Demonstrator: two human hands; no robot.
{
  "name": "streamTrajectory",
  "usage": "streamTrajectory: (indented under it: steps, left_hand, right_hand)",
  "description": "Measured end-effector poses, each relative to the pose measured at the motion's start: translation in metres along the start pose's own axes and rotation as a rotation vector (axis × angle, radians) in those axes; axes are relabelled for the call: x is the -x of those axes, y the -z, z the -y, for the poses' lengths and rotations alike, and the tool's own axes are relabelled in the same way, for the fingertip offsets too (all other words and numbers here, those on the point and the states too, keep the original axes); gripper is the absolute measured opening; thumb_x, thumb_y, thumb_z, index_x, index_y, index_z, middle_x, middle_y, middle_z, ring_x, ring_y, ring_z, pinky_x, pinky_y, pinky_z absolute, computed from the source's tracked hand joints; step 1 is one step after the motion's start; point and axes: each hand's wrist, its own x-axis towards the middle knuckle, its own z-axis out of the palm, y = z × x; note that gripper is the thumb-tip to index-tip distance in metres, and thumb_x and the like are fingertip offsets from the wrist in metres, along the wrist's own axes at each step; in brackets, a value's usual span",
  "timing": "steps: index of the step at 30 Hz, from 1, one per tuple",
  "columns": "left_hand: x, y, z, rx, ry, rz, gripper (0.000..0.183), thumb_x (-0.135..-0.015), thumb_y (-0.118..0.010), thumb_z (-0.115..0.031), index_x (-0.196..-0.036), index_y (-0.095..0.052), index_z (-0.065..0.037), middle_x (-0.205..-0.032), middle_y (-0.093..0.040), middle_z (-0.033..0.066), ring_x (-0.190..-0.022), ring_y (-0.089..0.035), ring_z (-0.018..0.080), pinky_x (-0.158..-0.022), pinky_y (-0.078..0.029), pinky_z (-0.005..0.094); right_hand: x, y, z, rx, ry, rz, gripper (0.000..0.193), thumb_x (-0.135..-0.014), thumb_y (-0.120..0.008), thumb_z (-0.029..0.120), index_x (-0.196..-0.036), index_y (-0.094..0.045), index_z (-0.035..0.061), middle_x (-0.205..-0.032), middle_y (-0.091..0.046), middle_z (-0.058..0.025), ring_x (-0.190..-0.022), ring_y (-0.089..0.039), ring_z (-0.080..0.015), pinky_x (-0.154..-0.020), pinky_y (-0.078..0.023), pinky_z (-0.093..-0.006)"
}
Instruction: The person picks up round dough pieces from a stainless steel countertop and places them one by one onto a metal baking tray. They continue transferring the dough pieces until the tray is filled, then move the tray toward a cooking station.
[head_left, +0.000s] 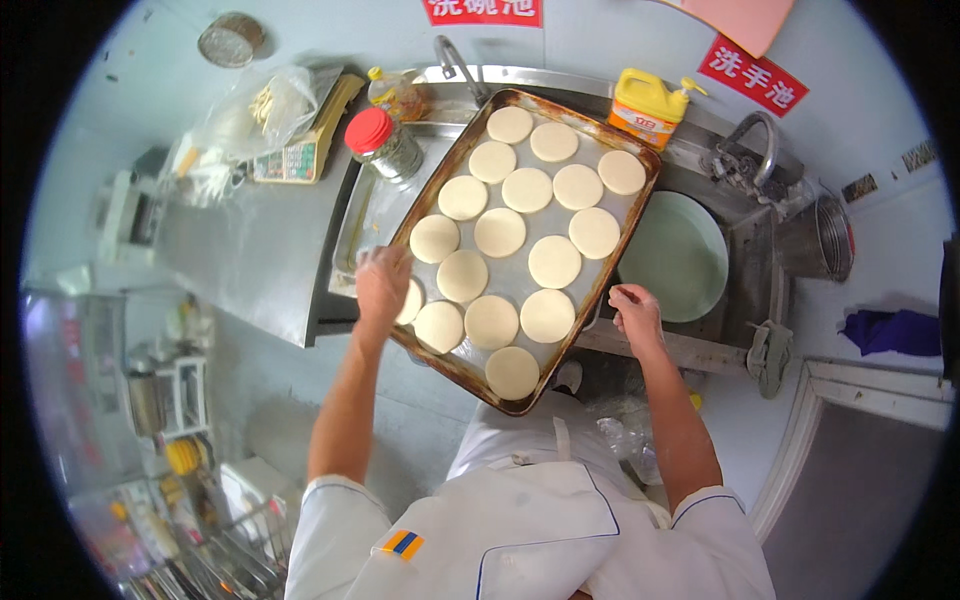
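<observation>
A large dark-rimmed baking tray lies tilted in front of me, its near end reaching past the sink's front edge toward my body. Several flat pale dough rounds are spread over its grey surface. My left hand is at the tray's left rim, fingers curled over it and slightly blurred. It partly covers a dough round beside it. Just off the tray's right rim is my right hand, its fingers drawn together; whatever they may hold does not show.
On the right, a pale green basin sits in the sink beneath a tap. A yellow pump jug stands behind the tray. Left are a red-lidded jar, a scale and a steel counter.
</observation>
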Motion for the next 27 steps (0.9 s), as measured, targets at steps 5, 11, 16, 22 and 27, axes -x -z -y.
streamTrajectory:
  steps: [5,11,16,22,27]
  left_hand:
    - [-0.095,-0.038,0.056,0.208,0.259,0.198,0.041,-0.086,-0.068,-0.034,-0.110,-0.074,-0.001,-0.102,-0.075,0.0201,-0.096,-0.071,0.0360,-0.089,-0.054,0.0427]
    - [-0.156,-0.089,0.093,0.241,0.137,0.359,0.046,-0.084,-0.069,-0.039,-0.107,-0.075,0.000,-0.102,-0.074,0.0220,-0.098,-0.072,0.0357,-0.088,-0.055,0.0412]
    - [-0.165,-0.091,0.080,0.199,0.054,0.283,0.045,-0.086,-0.070,-0.038,-0.111,-0.073,-0.001,-0.103,-0.073,0.0223,-0.100,-0.070,0.0376,-0.091,-0.053,0.0443]
    - [-0.183,-0.090,0.041,0.143,-0.273,0.102,0.028,-0.084,-0.071,-0.023,-0.104,-0.074,-0.003,-0.104,-0.072,0.0155,-0.103,-0.063,0.0350,-0.094,-0.048,0.0439]
    - [-0.199,-0.110,0.006,0.149,-0.638,0.154,0.036,-0.082,-0.071,-0.017,-0.115,-0.069,-0.004,-0.122,-0.068,0.0133,-0.115,-0.059,0.0348,-0.100,-0.047,0.0446]
  right_hand:
    - [-0.010,-0.019,-0.003,-0.087,-0.125,-0.080,0.027,-0.091,-0.073,0.026,-0.106,-0.067,0.0040,-0.087,-0.066,-0.0002,-0.054,-0.053,-0.0076,-0.046,-0.039,-0.0244]
    - [-0.010,-0.037,-0.010,-0.075,-0.072,-0.232,0.029,-0.089,-0.076,0.024,-0.103,-0.068,0.0000,-0.075,-0.062,-0.0023,-0.050,-0.051,-0.0083,-0.044,-0.038,-0.0281]
    - [-0.006,-0.048,-0.003,-0.064,-0.078,-0.343,0.027,-0.088,-0.076,0.023,-0.102,-0.068,0.0010,-0.075,-0.062,-0.0019,-0.050,-0.051,-0.0092,-0.045,-0.038,-0.0282]
    - [-0.006,-0.050,-0.003,-0.050,-0.100,-0.441,0.024,-0.088,-0.075,0.022,-0.103,-0.069,0.0037,-0.079,-0.064,-0.0010,-0.048,-0.050,-0.0090,-0.043,-0.039,-0.0264]
    - [0.005,-0.048,-0.003,-0.059,-0.124,-0.467,0.026,-0.090,-0.073,0.022,-0.105,-0.068,0.0019,-0.081,-0.064,-0.0020,-0.055,-0.053,-0.0096,-0.048,-0.041,-0.0277]
